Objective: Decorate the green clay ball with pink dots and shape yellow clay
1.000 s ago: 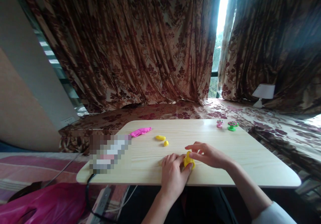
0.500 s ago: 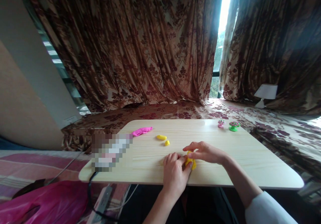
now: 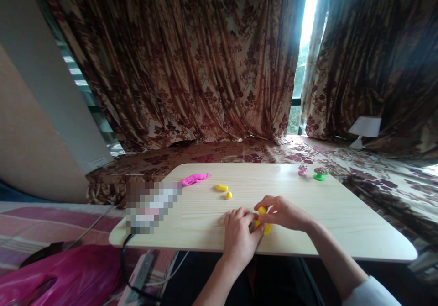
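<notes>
Near the table's front edge, a yellow piece of modelling clay [image 3: 267,229] sits between my hands, partly hidden by the fingers. My left hand [image 3: 239,233] rests on the tabletop, its thumb and forefinger closed on the left side of the clay. From the right, my right hand [image 3: 284,212] pinches the upper part of the same piece between thumb and fingers. Farther back on the table lie a small yellow lump [image 3: 229,196] and a short yellow roll [image 3: 221,187], apart from each other.
A pink clay piece [image 3: 195,179] lies at the table's back left, beside a blurred-out object [image 3: 153,208] with a black cable. Two small clay figures, one pink [image 3: 303,170] and one green [image 3: 320,174], stand at the back right. A white lamp [image 3: 364,127] stands beyond the pale wooden table [image 3: 342,224].
My right fingers have curled in closer around the top of the yellow clay, and a rounded bit of it now shows between them. My left hand stays nearly in place.
</notes>
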The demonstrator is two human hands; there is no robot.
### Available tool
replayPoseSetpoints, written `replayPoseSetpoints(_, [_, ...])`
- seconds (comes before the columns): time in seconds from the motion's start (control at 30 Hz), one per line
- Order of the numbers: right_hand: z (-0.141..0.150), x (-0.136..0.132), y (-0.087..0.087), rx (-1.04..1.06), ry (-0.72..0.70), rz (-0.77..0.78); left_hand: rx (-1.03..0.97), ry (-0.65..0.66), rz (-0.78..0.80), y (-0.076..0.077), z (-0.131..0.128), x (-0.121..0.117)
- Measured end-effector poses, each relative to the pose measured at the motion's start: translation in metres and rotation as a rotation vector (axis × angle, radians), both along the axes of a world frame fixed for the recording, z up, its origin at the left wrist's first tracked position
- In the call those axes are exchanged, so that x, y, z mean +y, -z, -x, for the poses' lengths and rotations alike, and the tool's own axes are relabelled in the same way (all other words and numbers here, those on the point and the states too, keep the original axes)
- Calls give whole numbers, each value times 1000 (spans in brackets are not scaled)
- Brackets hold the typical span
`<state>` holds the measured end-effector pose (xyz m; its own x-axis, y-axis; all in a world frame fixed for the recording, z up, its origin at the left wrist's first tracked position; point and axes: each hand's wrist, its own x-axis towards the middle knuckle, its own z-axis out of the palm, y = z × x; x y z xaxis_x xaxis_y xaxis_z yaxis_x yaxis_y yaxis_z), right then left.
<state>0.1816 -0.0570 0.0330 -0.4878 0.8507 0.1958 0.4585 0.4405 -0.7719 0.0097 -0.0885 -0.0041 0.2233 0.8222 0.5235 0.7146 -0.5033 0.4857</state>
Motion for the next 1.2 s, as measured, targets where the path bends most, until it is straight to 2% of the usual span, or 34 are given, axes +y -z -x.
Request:
replayPoseSetpoints(0.13, [-5, -2, -2, 23, -71, 17, 14, 44, 1, -2, 2, -2])
replayPoseSetpoints(0.97, [-6, -2, 5, 155, -99, 175, 57, 39, 2, -2, 2, -4])
replayPoseSetpoints(1.07, [-6, -6, 4, 107, -49, 119, 54, 46, 5, -3, 3, -5])
replayPoseSetpoints(1.2, [-4, -10, 5, 45, 47, -70, 42, 56, 4, -5, 3, -5])
